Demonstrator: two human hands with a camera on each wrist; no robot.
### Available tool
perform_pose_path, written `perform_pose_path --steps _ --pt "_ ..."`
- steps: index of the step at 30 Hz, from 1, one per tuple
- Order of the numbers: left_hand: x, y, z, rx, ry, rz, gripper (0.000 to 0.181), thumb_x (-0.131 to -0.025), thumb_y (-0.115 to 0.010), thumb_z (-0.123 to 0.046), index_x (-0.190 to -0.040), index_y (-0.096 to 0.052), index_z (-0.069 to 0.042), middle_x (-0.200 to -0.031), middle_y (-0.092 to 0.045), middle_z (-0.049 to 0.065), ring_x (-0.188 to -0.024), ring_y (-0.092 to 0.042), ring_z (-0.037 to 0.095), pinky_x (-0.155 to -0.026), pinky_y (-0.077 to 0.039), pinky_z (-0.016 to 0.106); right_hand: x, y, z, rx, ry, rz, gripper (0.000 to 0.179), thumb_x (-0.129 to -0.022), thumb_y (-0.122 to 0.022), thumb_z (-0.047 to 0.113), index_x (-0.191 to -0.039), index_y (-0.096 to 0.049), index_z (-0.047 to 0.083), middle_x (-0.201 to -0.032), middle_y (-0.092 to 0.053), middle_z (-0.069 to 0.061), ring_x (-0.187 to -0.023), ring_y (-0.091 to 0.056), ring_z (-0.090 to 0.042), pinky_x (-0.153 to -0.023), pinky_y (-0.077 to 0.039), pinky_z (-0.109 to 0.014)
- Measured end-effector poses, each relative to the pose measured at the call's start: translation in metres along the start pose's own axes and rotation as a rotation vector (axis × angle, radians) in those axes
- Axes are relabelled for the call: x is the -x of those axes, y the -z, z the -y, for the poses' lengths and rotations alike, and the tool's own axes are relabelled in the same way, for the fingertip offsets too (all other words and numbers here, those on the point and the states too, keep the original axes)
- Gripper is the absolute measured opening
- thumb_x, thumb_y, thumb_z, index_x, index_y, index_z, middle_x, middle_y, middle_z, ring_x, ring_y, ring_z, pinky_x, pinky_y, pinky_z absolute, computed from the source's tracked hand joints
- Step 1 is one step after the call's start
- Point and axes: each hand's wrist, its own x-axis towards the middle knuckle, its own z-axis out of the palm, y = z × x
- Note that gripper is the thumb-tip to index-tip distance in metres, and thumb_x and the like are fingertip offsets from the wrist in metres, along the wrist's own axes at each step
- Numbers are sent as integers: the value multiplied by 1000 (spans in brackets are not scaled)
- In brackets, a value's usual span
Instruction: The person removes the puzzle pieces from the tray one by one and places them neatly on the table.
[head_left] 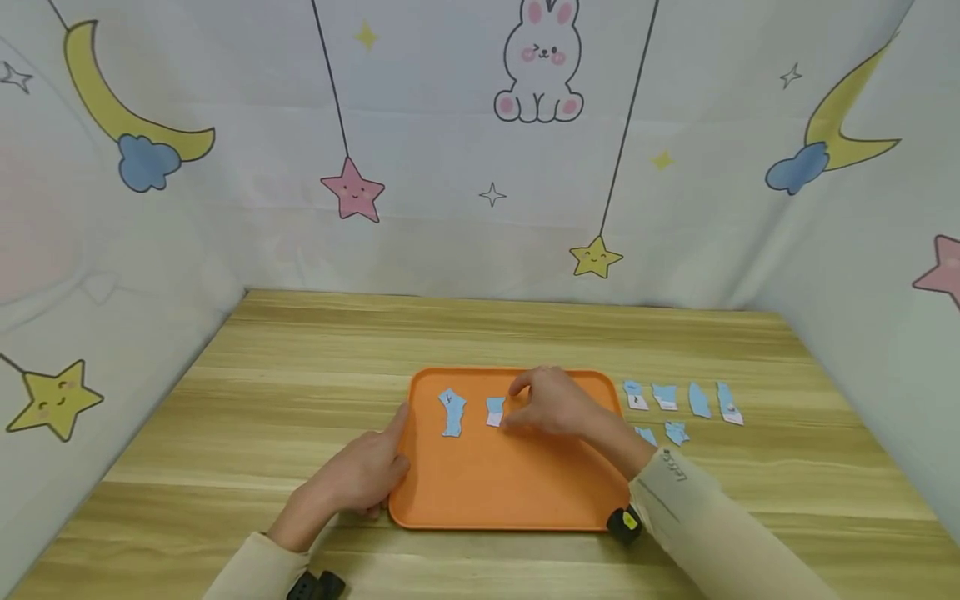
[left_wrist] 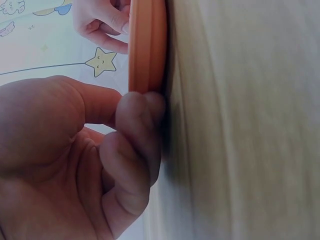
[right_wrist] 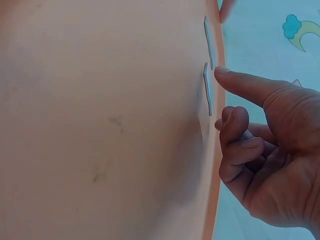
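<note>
An orange tray lies on the wooden table. My left hand grips its left edge; in the left wrist view curled fingers meet the tray's rim. Inside the tray are a long torn light-blue piece with a small dark mark and a smaller blue-and-white piece. Over the tray's upper right part is my right hand, thumb and index finger apart, tips right at the smaller piece's right side. In the right wrist view both flat pieces appear edge-on beside the thumb.
Several torn light-blue pieces lie in two rows on the table right of the tray; the right forearm partly covers one lower piece. White cloth with stars, moons and a rabbit surrounds the table at the back and sides.
</note>
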Motion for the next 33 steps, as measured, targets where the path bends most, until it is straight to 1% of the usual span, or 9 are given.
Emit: perform_pose_path --steps 6,9,13,16,19,23,25,30,33 --pt "0 0 -1 -9 8 3 80 -101 -48 -3 -169 -6 2 -55 -58 7 -34 -52 10 -38 -45 28 -1 -3 3 1 -2 15 48 -83 -90 32 -120 -77 5 -53 -51 3 -54 -39 -11 -63 -40 -26" --pt "0 0 -1 -11 9 4 80 -101 -48 -3 -169 -6 2 -55 -58 7 -34 -51 10 -38 -44 28 -2 -4 4 15 2 17 47 -83 -90 32 -120 -77 5 -53 -53 3 -54 -36 -10 -62 -37 -25" --pt "-1 0 -2 -11 -2 1 79 -100 -47 -3 -168 -8 3 -56 -58 7 -34 -51 9 -38 -44 28 -3 -4 5 30 10 13 46 -83 -90 31 -119 -78 6 -86 -76 -3 -62 -49 -12 -68 -45 -27" --pt "0 0 -2 -13 -4 -2 79 -100 -46 -3 -168 -8 3 -57 -58 7 -34 -51 9 -38 -45 28 -3 -3 5 50 14 6 44 -83 -90 32 -118 -79 7 -121 -76 -9 -78 -60 -15 -78 -52 -31" --pt "0 0 -2 -12 -1 -3 79 -100 -46 -3 -168 -8 3 -56 -58 7 -34 -51 9 -38 -45 28 -4 -4 6 63 17 1 43 -83 -90 32 -116 -79 8 -123 -76 -9 -84 -62 -15 -80 -54 -33" --pt "1 0 -2 -7 1 -2 79 -101 -47 -3 -169 -7 2 -56 -58 7 -34 -51 9 -38 -45 28 -5 -5 6 74 31 -4 41 -83 -90 30 -115 -79 7 -121 -77 -9 -81 -61 -14 -78 -53 -32" --pt "0 0 -1 -7 1 -3 79 -101 -47 -3 -168 -7 3 -56 -58 7 -34 -51 9 -38 -45 28 -4 -6 6 80 37 -4 40 -84 -90 29 -116 -79 7 -120 -77 -9 -75 -57 -13 -75 -51 -30" --pt "0 -1 1 -12 -8 -3 80 -100 -48 -4 -168 -6 4 -54 -58 6 -33 -51 8 -38 -45 28 -3 -7 4 84 48 5 40 -85 -89 29 -118 -79 8 -113 -78 -8 -61 -39 -13 -62 -37 -28" --pt "0 -1 2 -12 -13 -3 80 -100 -48 -3 -168 -6 4 -53 -58 6 -33 -51 8 -37 -45 28 -3 -7 3 97 63 5 40 -86 -88 30 -118 -78 8 -111 -78 -7 -60 -37 -13 -62 -37 -28"
